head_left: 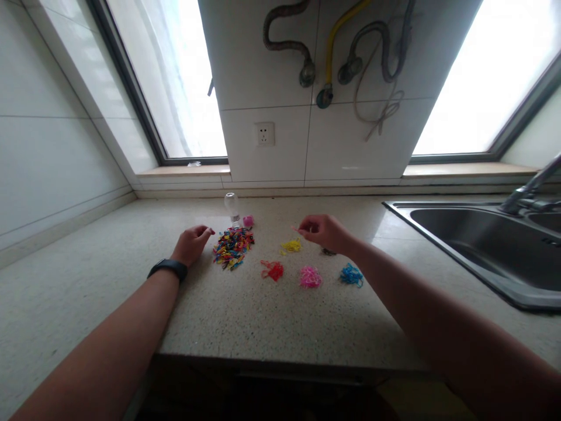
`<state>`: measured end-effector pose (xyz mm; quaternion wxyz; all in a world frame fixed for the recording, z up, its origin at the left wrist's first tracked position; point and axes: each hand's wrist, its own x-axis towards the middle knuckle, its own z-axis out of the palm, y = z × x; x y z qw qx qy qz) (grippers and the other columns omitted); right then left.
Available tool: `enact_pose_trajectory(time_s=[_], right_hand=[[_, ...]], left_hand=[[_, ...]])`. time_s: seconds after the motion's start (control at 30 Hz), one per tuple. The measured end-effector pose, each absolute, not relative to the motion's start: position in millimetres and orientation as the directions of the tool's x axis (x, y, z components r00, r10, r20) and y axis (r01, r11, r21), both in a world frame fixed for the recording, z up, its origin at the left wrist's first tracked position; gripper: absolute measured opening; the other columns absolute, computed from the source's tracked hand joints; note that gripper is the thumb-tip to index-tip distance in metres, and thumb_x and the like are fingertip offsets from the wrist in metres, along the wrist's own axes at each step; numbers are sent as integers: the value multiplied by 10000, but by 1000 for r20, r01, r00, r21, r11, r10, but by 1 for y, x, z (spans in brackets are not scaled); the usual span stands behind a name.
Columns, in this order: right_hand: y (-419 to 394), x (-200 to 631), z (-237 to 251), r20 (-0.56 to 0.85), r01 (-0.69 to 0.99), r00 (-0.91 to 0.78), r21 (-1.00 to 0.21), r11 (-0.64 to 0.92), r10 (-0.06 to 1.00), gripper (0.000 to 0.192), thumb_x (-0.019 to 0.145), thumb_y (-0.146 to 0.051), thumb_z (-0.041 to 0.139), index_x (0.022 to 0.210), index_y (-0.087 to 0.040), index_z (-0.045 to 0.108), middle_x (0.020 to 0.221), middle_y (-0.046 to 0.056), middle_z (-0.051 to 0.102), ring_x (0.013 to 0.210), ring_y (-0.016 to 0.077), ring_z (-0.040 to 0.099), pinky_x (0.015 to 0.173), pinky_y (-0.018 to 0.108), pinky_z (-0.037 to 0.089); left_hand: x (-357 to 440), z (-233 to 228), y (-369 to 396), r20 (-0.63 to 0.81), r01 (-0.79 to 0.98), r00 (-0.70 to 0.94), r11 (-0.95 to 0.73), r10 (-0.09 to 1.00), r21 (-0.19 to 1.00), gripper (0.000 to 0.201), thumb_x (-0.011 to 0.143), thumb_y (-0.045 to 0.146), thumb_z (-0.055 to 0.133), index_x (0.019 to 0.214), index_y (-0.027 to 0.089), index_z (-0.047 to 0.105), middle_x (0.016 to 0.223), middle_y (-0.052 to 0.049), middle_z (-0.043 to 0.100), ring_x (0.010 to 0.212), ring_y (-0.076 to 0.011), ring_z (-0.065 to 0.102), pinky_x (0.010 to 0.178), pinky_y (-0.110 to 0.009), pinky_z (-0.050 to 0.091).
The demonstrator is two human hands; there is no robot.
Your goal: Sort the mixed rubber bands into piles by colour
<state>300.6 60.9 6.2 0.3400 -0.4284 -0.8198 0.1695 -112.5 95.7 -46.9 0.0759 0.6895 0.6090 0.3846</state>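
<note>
A heap of mixed-colour small rubber bands (233,248) lies on the speckled countertop. My left hand (193,242), with a dark wristband, rests at the left of this heap, thumb and finger pinched together; whatever they hold is too small to name. Over the yellow rubber bands (291,246), my right hand (319,227) pinches a thin pinkish rubber band (295,228). Separate little piles sit nearer me: red rubber bands (273,270), pink rubber bands (310,277) and blue rubber bands (351,275). Some dark bands (328,252) are partly hidden beneath my right hand.
Behind the mixed heap stands a clear bottle (231,207), with a pink cap (248,221) beside it. A steel sink (456,251) with a faucet (528,190) is set into the counter at right. Hoses and a socket (265,134) are on the tiled wall.
</note>
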Motion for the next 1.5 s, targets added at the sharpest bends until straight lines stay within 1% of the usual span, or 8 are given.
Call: enact_pose_trajectory(time_s=[0.1,0.23,0.53,0.77,0.9,1.17,1.3,1.5], right_hand=[[57,335,1,433,497,-214,-724,479,876,311,818,-454,633,825,-147,684,657,-2,581,557,97,449,510,236,335],[54,361,1,402,454,-131,-788,415,906,333,765,-486,688,799,-155,673,627,-15,541,545,92,420,486,238,323],[59,372,-4,331,348,-162,-863,368,930,324,787,-489,677,851,-171,672,643,-16,542,542,88,447,469,222,341],[54,363,-1,277,366,-249,-860,355,928,352,770,-490,678,849,-147,670,627,-23,531,536,82,434,472,217,342],[51,358,-1,251,416,-336,-825,382,908,328,775,-468,688,841,-147,684,659,-2,587,575,94,480,516,227,378],[32,346,9,8,590,-649,-625,511,761,196,807,-337,661,838,-157,731,718,11,663,624,107,540,581,233,394],[28,341,13,-34,642,-684,-504,578,729,143,798,-294,671,826,-186,760,737,22,677,649,124,559,595,245,398],[25,337,13,-82,649,-705,-475,595,704,117,792,-263,678,831,-209,774,750,29,688,666,132,577,619,252,410]], left_hand=[[-113,-47,95,430,780,-36,-244,902,576,447,844,505,484,894,147,746,605,-7,605,587,-163,503,537,-254,332],[-114,-47,94,423,786,-36,-236,905,572,450,831,508,485,910,152,748,577,7,577,563,-155,486,532,-256,332],[-114,-45,89,416,818,-26,-220,909,532,443,826,514,476,895,167,743,662,-23,651,624,-187,557,574,-267,382],[-113,-45,88,411,820,-26,-216,911,530,440,828,508,471,904,171,744,626,-22,642,612,-194,558,553,-268,384],[-115,-47,90,416,824,-13,-226,909,519,432,837,503,474,901,172,744,656,-23,658,640,-195,576,575,-262,396],[-114,-48,91,413,825,14,-244,911,510,421,856,491,475,903,166,740,672,-25,675,643,-192,588,598,-264,402],[-112,-48,90,421,824,34,-264,907,501,403,871,470,479,897,163,739,730,-41,703,690,-196,615,648,-269,417],[-110,-48,90,419,836,67,-280,905,471,387,887,449,477,909,164,739,757,-39,713,704,-192,616,656,-267,410]])
